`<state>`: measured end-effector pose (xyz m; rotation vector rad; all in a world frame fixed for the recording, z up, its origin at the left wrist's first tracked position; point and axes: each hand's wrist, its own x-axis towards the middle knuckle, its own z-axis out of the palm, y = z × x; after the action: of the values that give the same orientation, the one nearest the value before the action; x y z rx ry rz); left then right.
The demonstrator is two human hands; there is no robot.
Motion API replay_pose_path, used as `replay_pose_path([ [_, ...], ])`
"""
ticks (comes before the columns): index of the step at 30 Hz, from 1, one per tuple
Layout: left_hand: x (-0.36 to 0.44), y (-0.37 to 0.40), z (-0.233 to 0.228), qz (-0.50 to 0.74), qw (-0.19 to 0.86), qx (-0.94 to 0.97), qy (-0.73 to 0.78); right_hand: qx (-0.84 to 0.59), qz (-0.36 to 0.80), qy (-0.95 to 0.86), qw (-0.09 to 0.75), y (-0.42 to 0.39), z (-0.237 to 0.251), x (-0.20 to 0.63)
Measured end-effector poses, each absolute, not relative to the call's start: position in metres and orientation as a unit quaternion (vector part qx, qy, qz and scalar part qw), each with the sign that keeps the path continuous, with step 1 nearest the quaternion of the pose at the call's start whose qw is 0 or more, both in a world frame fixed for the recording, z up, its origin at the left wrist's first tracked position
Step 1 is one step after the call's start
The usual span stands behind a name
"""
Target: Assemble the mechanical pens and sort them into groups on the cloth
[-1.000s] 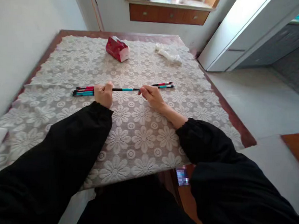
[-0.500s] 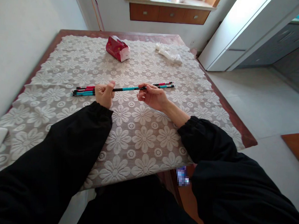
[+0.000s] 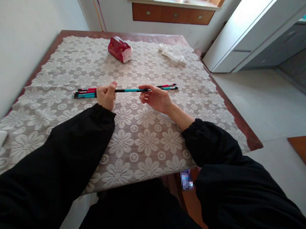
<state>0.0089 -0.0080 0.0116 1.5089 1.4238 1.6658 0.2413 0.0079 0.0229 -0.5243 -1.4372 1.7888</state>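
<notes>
Left hand (image 3: 106, 95) is closed in a fist round one end of a teal-and-black pen (image 3: 130, 90); right hand (image 3: 156, 98) is half open, fingertips pinching the other end. Desk (image 3: 121, 35) is dark wood under a white floral lace cloth (image 3: 146, 138), set against a white wall, pale floor to the right. Pen is held just above the cloth, long axis running left to right, nearly level. Further pens (image 3: 85, 93) lie left of the fist, two more (image 3: 168, 86) right; red tissue pack (image 3: 120, 49) far side
</notes>
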Motion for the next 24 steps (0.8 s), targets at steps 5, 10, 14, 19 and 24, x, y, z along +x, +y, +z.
replay_pose_path([
  [5,0.008,-0.008,0.010,0.534,0.184,0.617,0.548,-0.284,0.407,-0.781,0.380,0.010,0.020,0.245],
  [10,0.012,-0.012,0.012,0.474,0.156,0.651,0.572,-0.309,0.149,-0.875,0.341,0.011,0.014,0.250],
  [14,0.015,-0.015,0.014,0.399,0.184,0.704,0.557,-0.328,0.093,-0.905,0.255,0.009,0.017,0.249],
  [19,0.017,-0.015,0.015,0.344,0.107,0.748,0.558,-0.403,0.025,-0.890,0.213,0.010,0.024,0.253],
  [24,0.017,-0.016,0.014,0.306,0.087,0.755,0.574,-0.445,0.003,-0.873,0.196,0.019,0.016,0.259],
])
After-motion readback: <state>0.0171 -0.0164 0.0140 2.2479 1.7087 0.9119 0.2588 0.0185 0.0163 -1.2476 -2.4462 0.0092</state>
